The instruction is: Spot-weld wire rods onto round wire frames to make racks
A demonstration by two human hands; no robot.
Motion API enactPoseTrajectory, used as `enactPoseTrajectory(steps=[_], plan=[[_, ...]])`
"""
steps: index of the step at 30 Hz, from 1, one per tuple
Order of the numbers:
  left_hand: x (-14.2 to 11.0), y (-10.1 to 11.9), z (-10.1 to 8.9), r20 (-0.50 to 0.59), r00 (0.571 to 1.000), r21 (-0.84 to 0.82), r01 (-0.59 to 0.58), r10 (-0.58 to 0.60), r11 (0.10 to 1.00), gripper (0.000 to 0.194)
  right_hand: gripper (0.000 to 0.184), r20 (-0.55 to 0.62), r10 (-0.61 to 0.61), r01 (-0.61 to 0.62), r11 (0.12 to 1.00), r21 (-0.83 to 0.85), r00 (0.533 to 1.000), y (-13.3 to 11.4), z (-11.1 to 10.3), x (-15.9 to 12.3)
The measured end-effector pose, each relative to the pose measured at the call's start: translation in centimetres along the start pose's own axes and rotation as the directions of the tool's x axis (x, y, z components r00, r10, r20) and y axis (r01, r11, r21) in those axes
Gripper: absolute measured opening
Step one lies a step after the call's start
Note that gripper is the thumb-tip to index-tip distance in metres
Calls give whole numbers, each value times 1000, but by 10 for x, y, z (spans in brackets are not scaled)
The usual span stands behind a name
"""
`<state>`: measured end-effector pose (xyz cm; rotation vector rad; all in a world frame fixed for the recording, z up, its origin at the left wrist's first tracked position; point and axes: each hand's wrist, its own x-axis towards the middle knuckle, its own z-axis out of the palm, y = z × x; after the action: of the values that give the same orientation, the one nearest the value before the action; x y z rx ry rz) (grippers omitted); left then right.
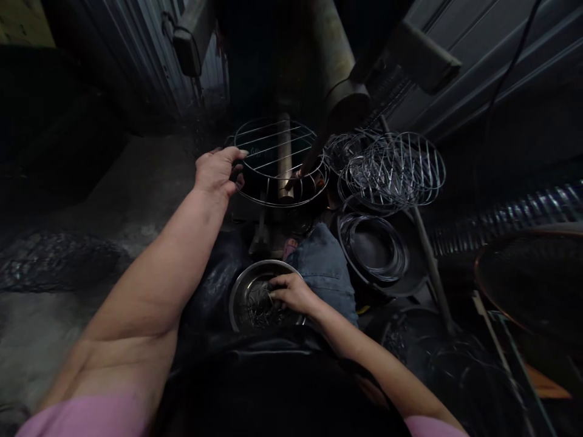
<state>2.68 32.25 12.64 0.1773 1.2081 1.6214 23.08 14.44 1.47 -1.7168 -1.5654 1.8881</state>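
Observation:
My left hand (221, 170) grips the left rim of a round wire rack (266, 144), thumb on top and fingers curled at the edge. The rack has parallel metal bars inside a ring and lies roughly level around the lower part of a machine. Close under it, a metal cylinder (285, 158) stands upright. In front of my body, my right hand (291, 293) reaches into a steel bowl (234, 297). Its fingers are bent together at a heap of short metal wire pieces (259, 306); exactly what they pinch is partly hidden.
More round wire racks (396, 170) are piled at the right. Below them a coil of wire (376, 249) lies in a dark round pan (414, 267). A thick machine arm (334, 48) hangs overhead. A large copper-rimmed basin (537, 285) stands far right.

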Motion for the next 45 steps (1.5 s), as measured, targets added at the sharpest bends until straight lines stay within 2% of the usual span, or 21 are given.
enactPoseTrajectory(steps=[3,7,9,10,12,13,14,17,19,21,24,25,26,28,33,37,39,41,42,44,45], plan=[[-11,1,-2,27,999,68,-43,41,997,30,17,-13,14,-11,987,160,1000,-1,-1,-4],[-28,-4,-7,14,996,47,-86,86,995,30,15,-53,-38,49,976,213,998,-6,-14,-14],[-33,-7,-9,-5,997,29,-82,82,996,30,14,-133,-117,141,971,191,984,-8,-24,-25],[-34,-9,-10,-13,997,24,-76,76,997,30,15,-198,-190,218,967,133,962,-7,-28,-33],[-35,-12,-10,-19,998,24,-65,66,998,30,19,-297,-377,369,926,-87,877,-4,-33,-47],[-35,-14,-10,-19,998,27,-59,59,998,30,22,-294,-454,402,888,-221,841,-1,-33,-53],[-35,-15,-9,-18,998,29,-53,53,998,30,26,-255,-495,399,849,-346,831,3,-31,-57],[-37,-18,-8,-9,999,25,-42,42,999,30,33,-129,-438,300,773,-559,889,12,-27,-61],[-39,-18,-9,2,999,25,-46,46,999,29,33,-151,-436,279,767,-577,887,13,-33,-62],[-41,-15,-10,0,998,33,-55,56,998,29,31,-263,-515,301,766,-568,815,13,-48,-66],[-43,-11,-13,-6,997,53,-71,71,996,30,28,-458,-625,265,730,-630,632,15,-76,-74],[-43,-10,-14,-1,997,57,-77,77,995,30,28,-498,-639,235,723,-650,586,18,-83,-76],[-42,-11,-14,1,997,58,-82,82,995,30,27,-524,-640,216,725,-654,562,22,-88,-77],[-40,-13,-16,6,996,52,-87,87,995,30,24,-540,-611,219,754,-619,579,30,-93,-76],[-38,-19,-15,-6,997,38,-72,72,997,30,23,-496,-499,269,844,-464,710,44,-90,-69],[-41,-18,-12,-36,998,35,-58,59,998,29,24,-500,-447,247,875,-416,741,41,-89,-71],[-42,-18,-11,-40,998,33,-44,45,998,28,25,-373,-436,201,826,-526,819,34,-82,-76],[-40,-19,-11,-52,998,26,-27,28,999,28,26,-151,-370,159,684,-712,917,24,-70,-83],[-39,-19,-11,-52,998,21,-20,21,1000,28,26,-51,-317,158,596,-787,947,19,-63,-86],[-36,-21,-13,-35,999,11,-15,15,1000,29,27,81,-234,187,481,-856,969,10,-51,-92],[-35,-22,-14,-18,1000,8,-14,14,1000,29,28,118,-219,211,472,-856,968,6,-48,-94]])
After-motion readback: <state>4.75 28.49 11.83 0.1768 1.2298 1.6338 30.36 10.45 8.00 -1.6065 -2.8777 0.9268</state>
